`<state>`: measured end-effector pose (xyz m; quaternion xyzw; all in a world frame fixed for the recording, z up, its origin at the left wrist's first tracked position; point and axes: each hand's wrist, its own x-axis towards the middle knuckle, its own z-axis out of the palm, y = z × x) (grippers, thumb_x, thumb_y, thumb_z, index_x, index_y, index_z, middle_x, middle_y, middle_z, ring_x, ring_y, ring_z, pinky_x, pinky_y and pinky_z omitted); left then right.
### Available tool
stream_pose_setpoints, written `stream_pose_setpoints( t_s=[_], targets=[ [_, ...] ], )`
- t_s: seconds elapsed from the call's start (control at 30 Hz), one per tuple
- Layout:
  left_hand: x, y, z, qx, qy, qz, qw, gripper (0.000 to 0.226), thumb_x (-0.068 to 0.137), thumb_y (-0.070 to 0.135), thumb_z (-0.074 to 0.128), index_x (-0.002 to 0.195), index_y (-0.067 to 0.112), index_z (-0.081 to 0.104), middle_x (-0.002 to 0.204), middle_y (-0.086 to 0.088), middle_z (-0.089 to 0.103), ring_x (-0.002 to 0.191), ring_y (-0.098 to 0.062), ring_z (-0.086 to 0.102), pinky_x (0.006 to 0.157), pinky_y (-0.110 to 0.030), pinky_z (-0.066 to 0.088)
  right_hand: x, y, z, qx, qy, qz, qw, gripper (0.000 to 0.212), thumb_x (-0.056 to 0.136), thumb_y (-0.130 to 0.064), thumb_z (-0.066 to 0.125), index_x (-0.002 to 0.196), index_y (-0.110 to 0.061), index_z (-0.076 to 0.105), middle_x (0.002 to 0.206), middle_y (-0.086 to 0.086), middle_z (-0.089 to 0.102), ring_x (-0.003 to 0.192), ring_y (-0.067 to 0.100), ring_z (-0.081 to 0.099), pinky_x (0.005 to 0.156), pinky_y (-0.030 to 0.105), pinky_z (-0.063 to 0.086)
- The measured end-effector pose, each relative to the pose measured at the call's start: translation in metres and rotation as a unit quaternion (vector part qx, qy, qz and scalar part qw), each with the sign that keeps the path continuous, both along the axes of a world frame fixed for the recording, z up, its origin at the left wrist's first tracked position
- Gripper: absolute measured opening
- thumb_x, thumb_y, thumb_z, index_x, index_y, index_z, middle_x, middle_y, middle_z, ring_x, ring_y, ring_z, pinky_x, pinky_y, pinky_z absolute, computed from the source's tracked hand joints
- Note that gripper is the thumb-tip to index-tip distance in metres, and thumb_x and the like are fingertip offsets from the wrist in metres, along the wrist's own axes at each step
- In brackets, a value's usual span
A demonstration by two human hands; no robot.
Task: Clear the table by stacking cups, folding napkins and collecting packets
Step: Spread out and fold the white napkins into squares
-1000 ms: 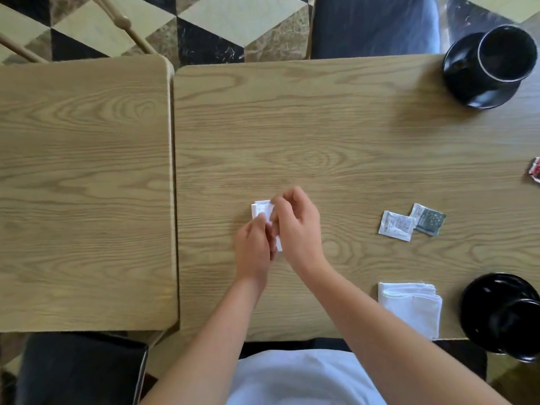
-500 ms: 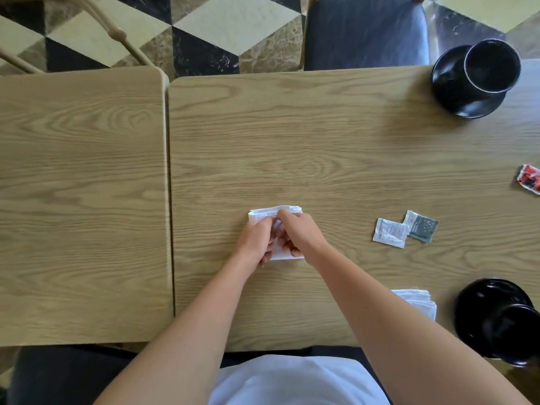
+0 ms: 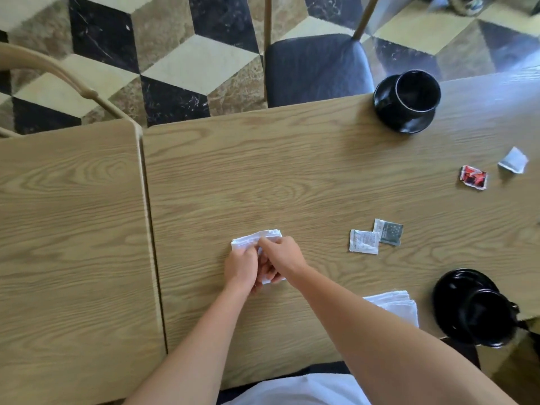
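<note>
Hands are working together at table centre: left hand (image 3: 241, 266) and right hand (image 3: 280, 255) are both pinching the white napkin (image 3: 256, 239), fingers curled onto it, pressing it flat against the wooden table (image 3: 292, 176). Napkin is sitting mostly under the hands, only its far edge and a near corner showing; visible long axis is running roughly 9-to-3, tilted slightly toward 2, folded edge facing 12. Looks mid-fold, not finished. At 4 from the hands, a second folded napkin (image 3: 400, 305) is lying partly behind the right forearm, so probably that one is done. Packets are sitting uncollected: white packet (image 3: 363, 242) touching grey packet (image 3: 389, 231) at 3, red packet (image 3: 473, 177) and another white packet (image 3: 513, 159) further out at 2. Cups are not stacked: far black cup (image 3: 416, 93) on its saucer at 1, near black cup (image 3: 486, 320) on its saucer at 4, well apart. Judging overall: napkins nearly done, packets and cups remaining.
</note>
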<state>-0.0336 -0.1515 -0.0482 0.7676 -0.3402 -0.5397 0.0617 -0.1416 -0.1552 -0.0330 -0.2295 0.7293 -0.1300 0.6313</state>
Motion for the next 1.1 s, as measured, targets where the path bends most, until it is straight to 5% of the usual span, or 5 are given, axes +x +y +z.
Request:
stream_pose_setpoints(
  t_s=[0.2,0.43,0.6,0.93,1.1],
  targets=[
    [0.015,0.029,0.012,-0.158,-0.126,0.105,0.974,0.019,0.082,0.027,0.067,0.086,0.013,0.054,0.08,0.001,0.062,0.077,-0.027,0.059,0.061,-0.036,0.041,-0.009,0.05,0.002,-0.14,0.264,-0.021,0.954,0.011,0.083,-0.034,0.058,0.09,-0.026,0.059,0.094,-0.009,0.052,0.078,0.016,0.06,0.067,0.033,0.047],
    [0.019,0.042,0.024,0.058,0.131,0.175,0.974,0.029,0.086,0.012,0.07,0.112,0.001,0.064,0.1,-0.016,0.07,0.081,-0.027,0.065,0.072,-0.033,0.048,-0.017,0.069,0.014,-0.031,0.075,-0.099,0.992,0.028,0.086,-0.032,0.068,0.071,-0.016,0.05,0.068,-0.006,0.046,0.064,0.016,0.042,0.054,0.027,0.03],
    [0.014,0.055,0.061,0.058,0.272,0.144,0.95,0.029,0.088,-0.005,0.06,0.116,-0.009,0.065,0.102,-0.023,0.072,0.087,-0.033,0.07,0.091,-0.048,0.054,-0.05,0.104,0.046,-0.038,-0.129,-0.195,0.971,0.021,0.089,-0.023,0.068,0.102,-0.006,0.065,0.092,0.01,0.063,0.082,0.023,0.059,0.07,0.03,0.044],
    [-0.084,0.032,0.128,-0.017,0.324,0.058,0.944,0.015,0.092,0.0,0.058,0.1,0.012,0.056,0.085,-0.008,0.069,0.066,-0.021,0.066,0.049,-0.027,0.053,-0.141,0.122,0.104,-0.123,-0.198,-0.349,0.908,0.018,0.082,-0.018,0.076,0.099,-0.01,0.074,0.086,0.005,0.07,0.071,0.015,0.069,0.064,0.024,0.058],
    [-0.153,-0.002,0.134,-0.016,0.299,0.0,0.954,0.008,0.094,0.004,0.056,0.091,0.011,0.059,0.08,-0.008,0.063,0.069,-0.023,0.061,0.063,-0.032,0.051,-0.205,0.099,0.107,-0.148,-0.174,-0.398,0.888,0.021,0.08,-0.015,0.075,0.1,-0.01,0.072,0.081,0.003,0.07,0.067,0.014,0.067,0.059,0.024,0.054]
  ],
)
